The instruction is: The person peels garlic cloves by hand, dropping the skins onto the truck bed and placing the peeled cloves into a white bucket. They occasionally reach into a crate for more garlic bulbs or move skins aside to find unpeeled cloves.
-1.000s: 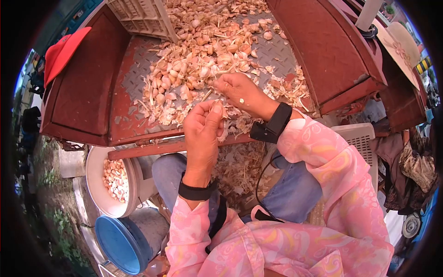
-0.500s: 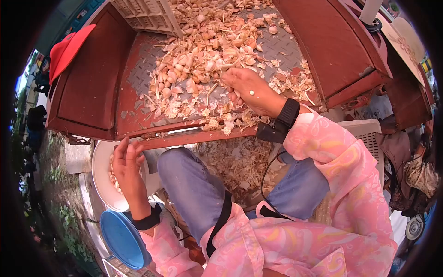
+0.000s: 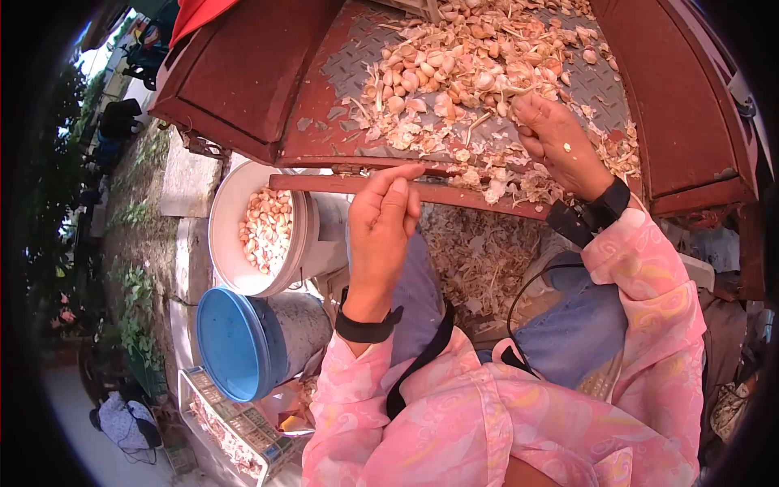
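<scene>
Red bench (image 3: 302, 136) across the top of my head cam, garlic (image 3: 418, 73) heaped on it w/ skins (image 3: 496, 190); more in the white bucket (image 3: 228, 226), L side. L hand (image 3: 383, 226) near bench edge: half open, index out, empty AFAICT. R hand (image 3: 561, 146) by the garlic, fingers curled; can't tell if it's gripping anything.

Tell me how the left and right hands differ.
The left hand holds its index finger out; the right hand curls its fingers in. The left hand appears across the red bar, the right hand over the garlic heap. A pale fleck marks the right hand's back; the left hand shows none. Both wear black wristbands.
</scene>
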The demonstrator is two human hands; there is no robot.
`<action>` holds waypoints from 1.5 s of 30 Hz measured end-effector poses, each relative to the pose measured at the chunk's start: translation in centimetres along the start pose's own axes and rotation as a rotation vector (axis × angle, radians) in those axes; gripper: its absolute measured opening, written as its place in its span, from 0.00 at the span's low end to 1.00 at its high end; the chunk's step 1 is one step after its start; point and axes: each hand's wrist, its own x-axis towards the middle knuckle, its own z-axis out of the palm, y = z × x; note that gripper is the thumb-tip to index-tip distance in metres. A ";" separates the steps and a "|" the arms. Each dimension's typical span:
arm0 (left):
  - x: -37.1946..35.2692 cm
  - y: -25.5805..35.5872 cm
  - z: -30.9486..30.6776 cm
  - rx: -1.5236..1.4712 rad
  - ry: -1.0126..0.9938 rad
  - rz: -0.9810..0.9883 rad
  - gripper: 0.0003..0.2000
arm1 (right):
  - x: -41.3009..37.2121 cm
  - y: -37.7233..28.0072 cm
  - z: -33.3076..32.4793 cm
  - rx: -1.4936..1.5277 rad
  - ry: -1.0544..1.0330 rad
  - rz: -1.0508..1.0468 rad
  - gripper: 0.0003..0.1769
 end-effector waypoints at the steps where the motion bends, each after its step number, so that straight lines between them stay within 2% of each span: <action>1: -0.3 0.6 -2.6 -0.029 0.108 0.058 0.12 | -0.1 -0.3 -0.2 0.022 -0.026 0.003 0.12; 3: -1.0 2.5 -8.8 -0.074 0.354 0.150 0.12 | -0.6 -0.7 -0.7 -0.256 -0.075 0.025 0.13; 4: -1.2 2.6 -12.7 -0.003 0.470 0.200 0.12 | -0.6 -0.1 -0.8 -0.253 -0.081 0.026 0.13; 5: -1.2 2.7 -16.2 0.052 0.620 0.177 0.12 | -0.5 0.8 -0.9 -0.367 -0.119 -0.071 0.13; 6: -1.3 1.8 -21.1 0.256 0.668 0.093 0.16 | -0.5 1.3 -1.0 -0.482 -0.155 -0.167 0.13; 7: -1.7 2.1 -21.8 0.477 0.760 -0.055 0.24 | -0.8 1.4 -1.0 -0.525 -0.206 -0.131 0.12; 8: -2.2 0.3 -26.6 0.706 0.720 -0.149 0.31 | -1.3 1.4 -0.7 -0.526 -0.205 -0.129 0.12; 10: -3.0 1.5 -22.7 0.850 0.717 -0.006 0.29 | -1.9 0.8 0.4 -0.777 -0.135 -0.290 0.11; 12: -3.3 3.0 -15.3 0.211 0.427 -0.054 0.25 | -2.2 0.5 1.6 -0.809 -0.107 -0.236 0.12; 14: -3.6 1.7 -8.6 -0.268 0.045 -0.234 0.21 | -1.9 0.4 2.7 -0.598 -0.156 -0.284 0.12; 15: -3.5 -0.1 -6.2 -0.435 -0.161 -0.362 0.23 | -2.0 0.6 3.1 -0.658 -0.186 -0.329 0.11; 16: -3.5 -1.2 -3.5 -0.538 -0.278 -0.469 0.26 | -2.3 0.8 3.8 -0.667 -0.188 -0.331 0.11; 18: -2.8 -3.5 0.4 -0.833 -0.418 -0.598 0.26 | -3.4 1.4 5.4 -0.570 -0.273 -0.317 0.08; 19: -2.9 -3.8 1.3 -0.851 -0.451 -0.608 0.26 | -4.2 1.4 6.0 -0.602 -0.326 -0.345 0.08; 21: -2.6 -4.5 4.3 -1.092 -0.271 -0.518 0.24 | -4.7 1.5 5.8 -0.691 -0.356 -0.485 0.08; 22: -2.4 -4.6 5.0 -1.110 -0.347 -0.540 0.24 | -4.6 1.9 5.5 -0.731 -0.361 -0.598 0.07; 24: -2.0 -4.7 4.9 -1.113 -0.176 -0.563 0.22 | -5.1 1.5 5.7 -0.568 -0.345 -0.555 0.05; 25: -1.7 -4.4 5.6 -1.116 -0.211 -0.573 0.22 | -5.0 1.6 5.9 -0.591 -0.318 -0.558 0.05; 27: -1.3 -3.4 6.3 -1.034 0.052 -0.620 0.16 | -4.8 2.0 6.1 -0.541 -0.358 -0.803 0.07; 28: -1.2 -4.0 5.6 -1.034 0.044 -0.623 0.16 | -4.9 1.5 5.8 -0.547 -0.352 -0.804 0.07; 30: -1.0 -5.9 2.7 -1.226 -0.291 -0.547 0.13 | -4.6 -0.1 4.7 -0.457 -0.213 -0.426 0.08; 32: -1.6 -1.4 -1.5 -1.063 -0.100 -0.406 0.12 | -1.4 0.6 1.2 -0.700 -0.056 -0.474 0.12; 33: -2.3 0.1 -5.0 -0.909 0.008 -0.246 0.13 | -0.3 0.6 -0.6 -0.876 -0.001 -0.467 0.14; 34: -3.3 1.3 -8.6 -0.736 0.140 -0.083 0.13 | 0.9 1.1 -1.8 -0.868 0.009 -0.471 0.14; 36: -5.6 2.0 -17.0 -0.093 0.549 0.118 0.13 | 2.5 2.6 -3.7 -1.245 0.163 -0.676 0.18; 38: -8.9 1.8 -24.7 0.349 0.808 -0.025 0.12 | 3.1 3.1 -3.7 -1.263 0.126 -0.661 0.21; 40: -12.7 0.2 -30.2 0.590 0.939 -0.230 0.12 | 2.7 1.6 -2.8 -1.378 -0.272 -0.465 0.23; 42: -16.4 -1.5 -34.1 0.635 0.888 -0.527 0.12 | 1.7 1.4 -2.2 -1.368 -0.295 -0.442 0.22; 44: -18.7 -3.5 -34.4 0.695 0.964 -0.564 0.12 | 0.4 0.7 -2.3 -1.333 -0.397 -0.323 0.21; 45: -19.7 -4.5 -34.5 0.751 1.036 -0.598 0.12 | -0.1 0.5 -2.9 -1.332 -0.416 -0.407 0.18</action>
